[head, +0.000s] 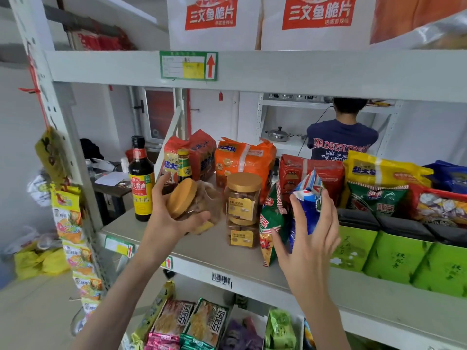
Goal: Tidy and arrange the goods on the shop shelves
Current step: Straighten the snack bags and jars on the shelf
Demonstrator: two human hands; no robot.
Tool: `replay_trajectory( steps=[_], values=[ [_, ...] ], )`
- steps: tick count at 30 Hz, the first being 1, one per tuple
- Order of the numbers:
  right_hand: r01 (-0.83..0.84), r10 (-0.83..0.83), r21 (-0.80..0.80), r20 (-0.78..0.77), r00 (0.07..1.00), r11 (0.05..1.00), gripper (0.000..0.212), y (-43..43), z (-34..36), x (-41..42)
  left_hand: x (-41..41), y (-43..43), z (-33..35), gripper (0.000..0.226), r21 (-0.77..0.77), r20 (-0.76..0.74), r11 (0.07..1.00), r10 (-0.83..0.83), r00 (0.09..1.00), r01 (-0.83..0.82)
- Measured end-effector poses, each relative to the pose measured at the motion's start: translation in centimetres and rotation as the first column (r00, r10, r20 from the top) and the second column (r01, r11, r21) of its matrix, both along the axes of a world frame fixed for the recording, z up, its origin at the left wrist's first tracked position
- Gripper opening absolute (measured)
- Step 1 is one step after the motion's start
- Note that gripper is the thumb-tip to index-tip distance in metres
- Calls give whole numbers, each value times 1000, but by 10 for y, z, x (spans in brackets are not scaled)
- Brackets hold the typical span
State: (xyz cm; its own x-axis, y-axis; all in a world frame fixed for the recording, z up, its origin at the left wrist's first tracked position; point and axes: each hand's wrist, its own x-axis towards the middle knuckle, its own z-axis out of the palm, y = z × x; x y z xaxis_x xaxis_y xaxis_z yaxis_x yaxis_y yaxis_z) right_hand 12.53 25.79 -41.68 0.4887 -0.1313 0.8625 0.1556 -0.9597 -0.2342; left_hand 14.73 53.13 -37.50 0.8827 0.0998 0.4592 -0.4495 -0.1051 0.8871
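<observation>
My left hand [169, 215] grips a clear biscuit jar [199, 202] with a gold lid, tilted on its side above the middle shelf [222, 258]. A second biscuit jar [243, 208] of the same kind stands upright just to its right. My right hand [309, 245] is spread with straight fingers against a blue and white snack bag [307, 205], which leans beside a green and red snack bag [271, 223].
A soy sauce bottle [141, 180] stands at the shelf's left end, a smaller bottle [184, 165] behind the tilted jar. Orange, red and yellow packs line the back; green boxes [396, 261] fill the right front. A person [341, 137] stands beyond the shelf.
</observation>
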Motion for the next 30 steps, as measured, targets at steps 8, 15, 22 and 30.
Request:
replay_trajectory(
  steps=[8,15,22,30],
  values=[
    [-515,449,393,253,857,762,37,87,13,-49,-31,-10,24,63,-383,-35,889,-287,957,252],
    [-490,820,872,291,494,-14,48,128,41,-42,-46,-36,19,61,-100,-91,993,55,994,-64],
    [-181,818,905,426,386,-386,57,115,51,-55,-68,-45,35,51,124,-50,979,167,985,-160],
    [-602,549,214,262,794,769,50,137,37,-71,-91,-47,43,67,-677,-252,705,-490,835,210]
  ],
)
